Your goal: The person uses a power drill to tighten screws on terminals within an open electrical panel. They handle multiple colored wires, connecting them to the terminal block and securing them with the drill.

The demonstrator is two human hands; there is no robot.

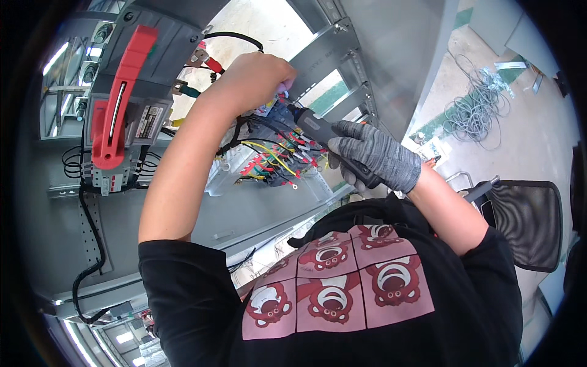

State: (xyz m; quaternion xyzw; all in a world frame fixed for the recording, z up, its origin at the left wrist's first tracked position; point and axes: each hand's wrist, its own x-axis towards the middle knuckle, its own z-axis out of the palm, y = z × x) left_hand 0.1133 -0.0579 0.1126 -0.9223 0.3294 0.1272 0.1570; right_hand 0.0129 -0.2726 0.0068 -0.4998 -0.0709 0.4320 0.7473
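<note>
My right hand (373,150), in a grey knitted glove, is wrapped round a dark power screwdriver (321,129). Its tip points up and left at a cluster of wired components (269,110) inside the metal cabinet. Bare, my left hand (260,76) reaches over that cluster with its fingers curled down beside the screwdriver's tip. Whatever those fingers pinch is hidden behind the hand. Just below, terminal blocks (266,162) carry red, green, yellow and black wires. One yellow wire (275,158) ends in a loose ring lug.
A grey switch with a large red handle (125,92) is mounted left of my left forearm. The cabinet's perforated metal rails (348,55) run beyond my hands. Coiled grey cable (477,113) lies on the floor at right, near a black mesh chair (527,223).
</note>
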